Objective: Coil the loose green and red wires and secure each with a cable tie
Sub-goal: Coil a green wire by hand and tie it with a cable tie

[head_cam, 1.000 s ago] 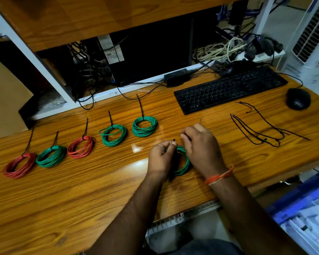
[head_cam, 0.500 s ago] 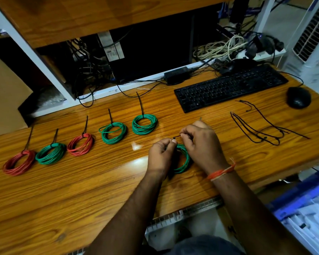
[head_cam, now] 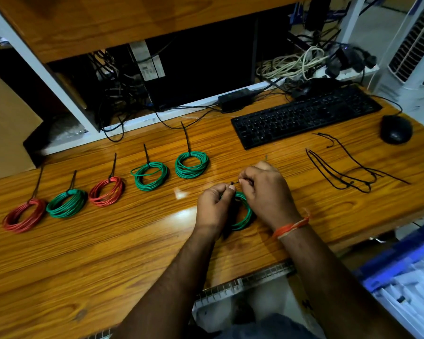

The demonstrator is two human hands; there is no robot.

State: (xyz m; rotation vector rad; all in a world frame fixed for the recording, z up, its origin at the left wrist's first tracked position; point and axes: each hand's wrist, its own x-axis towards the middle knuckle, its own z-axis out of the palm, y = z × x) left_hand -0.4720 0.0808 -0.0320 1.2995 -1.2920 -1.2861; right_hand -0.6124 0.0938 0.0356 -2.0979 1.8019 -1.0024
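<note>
Since the earlier frames the right hand (head_cam: 267, 192) has drawn a little away from the left hand (head_cam: 214, 206), baring a short stretch of the black cable tie (head_cam: 234, 183) between them. Both hands sit over a green wire coil (head_cam: 245, 214) lying on the wooden desk (head_cam: 83, 253), and they hide most of it; only its right-hand arc shows between the wrists. The left hand's thumb and forefinger pinch the tie at its small head, while the right hand's curled fingers pinch the tie's other side; how the tie runs round the coil cannot be seen. To the left, five finished coils lie in a row, each with a tie tail sticking up: a red coil (head_cam: 23, 215), a green coil (head_cam: 66, 203), a second red coil (head_cam: 106, 191), a looser green coil (head_cam: 149, 176) and a far green coil (head_cam: 192, 164). To the right, spare cable ties (head_cam: 348, 167) lie scattered near a black keyboard (head_cam: 304, 116) and a black mouse (head_cam: 395, 129). An orange thread band (head_cam: 291, 226) circles the right wrist. Tangled cables (head_cam: 291, 66) fill the shelf behind.
</note>
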